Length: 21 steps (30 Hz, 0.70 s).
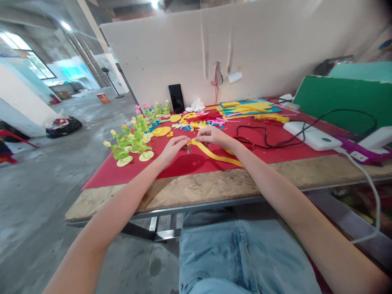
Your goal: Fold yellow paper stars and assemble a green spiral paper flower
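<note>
A long yellow strip (214, 156) of paper or foam runs from between my hands and curves down to the right, over the red sheet (180, 166). My left hand (175, 148) pinches the strip's far end with thumb and fingertips. Close beside it, my right hand (213, 135) is closed on the same strip, fingers bent. Left of my hands stand several small craft flowers (130, 139) with green curled leaves on round pale yellow bases. Small yellow curled pieces (170, 134) and flat yellow discs (161, 131) lie just beyond my left hand.
Colourful scraps (205, 120) are heaped behind my hands. A phone (176, 99) leans on the white panel. Yellow and blue sheets (245, 107) lie at the back. To the right are a yellow glue gun (272, 118), black cable, a white power strip (312, 135) and a green board (343, 102).
</note>
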Motion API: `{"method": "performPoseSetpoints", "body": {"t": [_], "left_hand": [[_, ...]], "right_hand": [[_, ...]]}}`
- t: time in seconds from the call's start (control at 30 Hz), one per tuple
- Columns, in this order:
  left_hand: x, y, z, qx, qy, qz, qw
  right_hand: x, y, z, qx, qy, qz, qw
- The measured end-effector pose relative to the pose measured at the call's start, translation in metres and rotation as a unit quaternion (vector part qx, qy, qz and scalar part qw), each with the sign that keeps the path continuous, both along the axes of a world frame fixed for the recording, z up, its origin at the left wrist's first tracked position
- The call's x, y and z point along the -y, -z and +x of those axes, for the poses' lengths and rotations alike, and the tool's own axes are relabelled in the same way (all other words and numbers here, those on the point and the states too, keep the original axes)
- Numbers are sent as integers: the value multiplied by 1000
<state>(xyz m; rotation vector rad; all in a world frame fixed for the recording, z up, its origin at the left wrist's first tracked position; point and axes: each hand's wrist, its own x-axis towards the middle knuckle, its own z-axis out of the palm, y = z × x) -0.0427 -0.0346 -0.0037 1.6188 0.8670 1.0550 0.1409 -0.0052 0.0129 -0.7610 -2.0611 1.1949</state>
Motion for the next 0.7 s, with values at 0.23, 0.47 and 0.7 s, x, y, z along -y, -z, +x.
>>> {"method": "performPoseSetpoints", "body": {"t": [0.23,0.47,0.7], "left_hand": [[1,0,2,-36,0,18,999],[-3,-1,1,4,-90,45,995],[-5,2,1,6,-108,32,994]], "right_hand": [[0,3,0,35,-23,51,998],[2,0,1,49,-2,57,997],[4,-1,0,61,-3,43,997]]}}
